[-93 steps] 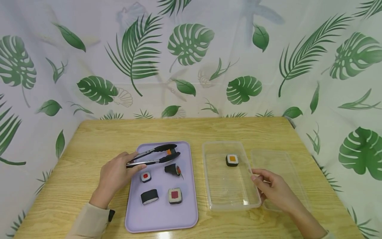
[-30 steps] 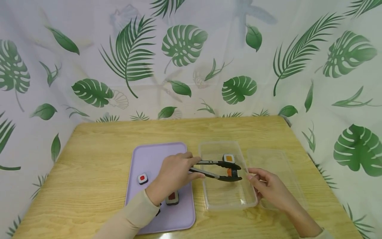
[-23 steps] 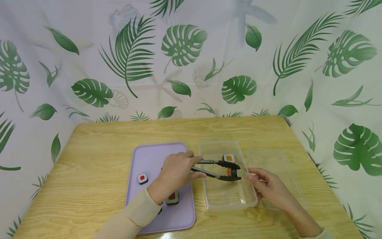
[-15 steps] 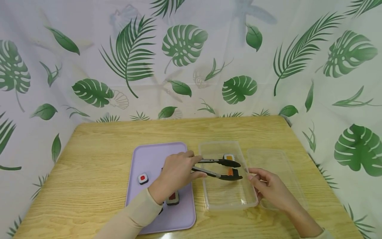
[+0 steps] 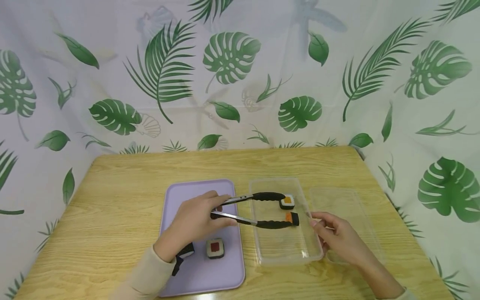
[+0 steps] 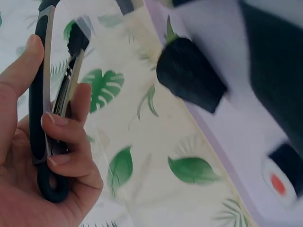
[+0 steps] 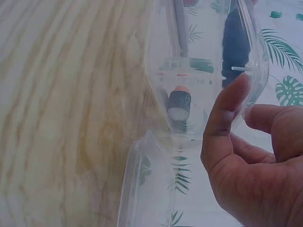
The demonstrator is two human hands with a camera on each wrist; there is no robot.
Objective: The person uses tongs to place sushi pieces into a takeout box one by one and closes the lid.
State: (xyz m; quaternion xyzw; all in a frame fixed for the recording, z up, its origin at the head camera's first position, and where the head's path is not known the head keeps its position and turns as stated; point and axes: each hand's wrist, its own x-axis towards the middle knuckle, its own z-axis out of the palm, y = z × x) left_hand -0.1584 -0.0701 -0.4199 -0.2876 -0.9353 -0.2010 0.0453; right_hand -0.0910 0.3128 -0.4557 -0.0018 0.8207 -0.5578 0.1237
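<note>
A leaf-printed cloth (image 5: 232, 137) rises at 12 o'clock behind the wooden surface (image 5: 123, 187). There lies a purple tray (image 5: 213, 275); at its 3 o'clock stands a clear container (image 5: 277, 248), then a clear lid (image 5: 348, 216). Of the hands, the left hand (image 5: 195, 214) curls round the tongs (image 5: 268, 196), their arms spread; the right hand (image 5: 339, 237) pinches the container's rim at 3 o'clock. Inside lies an orange-centred roll (image 5: 287, 202) and, at its 6 o'clock, a dark-and-orange piece (image 5: 295, 218), overlapped by one tong tip, contact unclear. The tray's red-square roll (image 5: 215, 248) has a dark roll (image 5: 186, 251) at 9 o'clock; the left wrist view shows a black cone (image 6: 191, 73) and a small roll (image 6: 281, 182).
</note>
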